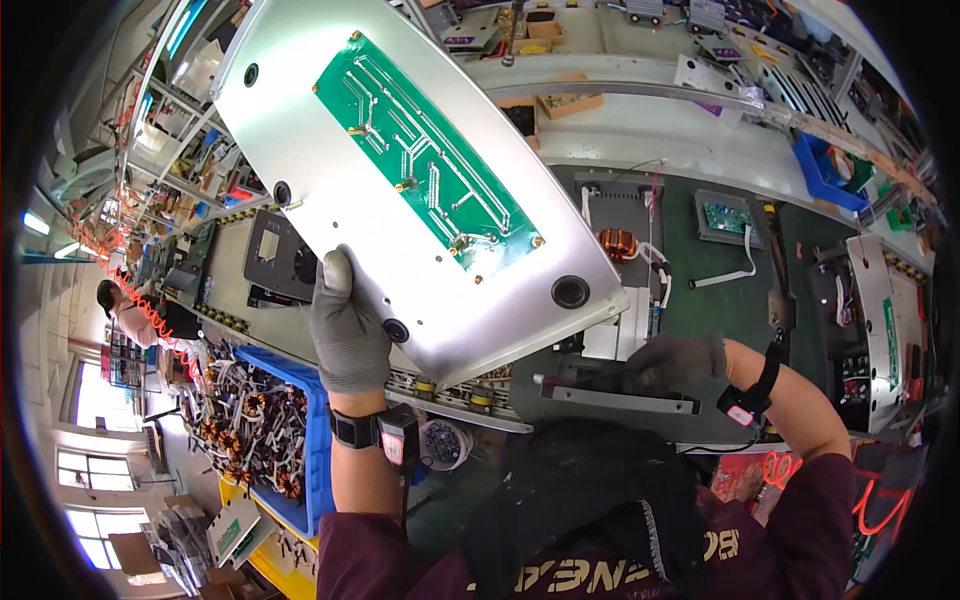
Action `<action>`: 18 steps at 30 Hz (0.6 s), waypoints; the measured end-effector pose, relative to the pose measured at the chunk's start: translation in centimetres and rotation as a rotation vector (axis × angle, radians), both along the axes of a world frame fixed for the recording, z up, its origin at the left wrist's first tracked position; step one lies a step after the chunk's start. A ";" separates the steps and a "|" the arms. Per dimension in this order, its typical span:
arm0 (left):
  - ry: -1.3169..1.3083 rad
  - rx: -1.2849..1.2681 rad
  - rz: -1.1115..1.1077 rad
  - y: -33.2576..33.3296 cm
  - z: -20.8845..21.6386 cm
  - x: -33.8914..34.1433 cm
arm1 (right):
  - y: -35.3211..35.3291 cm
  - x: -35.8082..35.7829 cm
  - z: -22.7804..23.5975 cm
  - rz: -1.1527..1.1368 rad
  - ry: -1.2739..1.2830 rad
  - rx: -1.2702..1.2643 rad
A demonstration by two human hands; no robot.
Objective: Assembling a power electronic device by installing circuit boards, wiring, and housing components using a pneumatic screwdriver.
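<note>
My left hand (345, 325), in a grey glove, grips the lower edge of a large silver metal panel (270, 140), thumb on its face. The panel is held up and tilted. A long green circuit board (430, 160) with brass posts and soldered tracks lies on it, and round black rubber feet (570, 292) stand near its edges. My right hand (678, 366), dark-gloved and a little blurred, closes round a slim dark stick-like tool (590, 382) with a pale tip; its kind is unclear. Below that hand lies a grey metal bar (625, 401) on the bench.
On the green bench (690, 320) sit a copper coil (617, 244), a grey box with a circuit board (728, 217) and white cables. Another panel assembly (880, 330) stands right. A blue crate of coils (318, 440) and a white bucket (443, 444) are near my left arm. Another person (150, 318) is far left.
</note>
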State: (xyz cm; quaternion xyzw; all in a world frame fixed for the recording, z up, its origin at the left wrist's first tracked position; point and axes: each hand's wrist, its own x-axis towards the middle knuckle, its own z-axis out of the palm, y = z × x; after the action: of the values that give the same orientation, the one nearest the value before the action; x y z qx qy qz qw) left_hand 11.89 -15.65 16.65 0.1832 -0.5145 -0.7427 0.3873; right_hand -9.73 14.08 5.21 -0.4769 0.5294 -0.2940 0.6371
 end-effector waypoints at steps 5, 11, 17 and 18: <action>-0.028 -0.039 0.044 1.5 -1.2 -1.1 | -0.1 -2.3 3.6 -0.743 -0.065 -0.195; 0.005 0.065 -0.059 3.4 -2.3 -3.1 | -0.6 -0.2 7.1 -0.698 0.209 -0.421; -0.066 0.150 -0.124 5.2 -3.4 -4.8 | -1.2 -0.3 4.4 -0.649 0.146 -0.595; -0.130 0.164 -0.134 5.3 -3.5 -4.9 | -1.1 -0.3 3.9 -0.645 0.220 -0.616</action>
State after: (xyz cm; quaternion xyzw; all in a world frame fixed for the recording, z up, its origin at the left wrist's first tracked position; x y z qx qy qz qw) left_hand 7.00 -10.31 13.17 0.2272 -0.4874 -0.7930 0.2864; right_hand -10.07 13.01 9.11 -0.4834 0.6030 -0.5687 0.2816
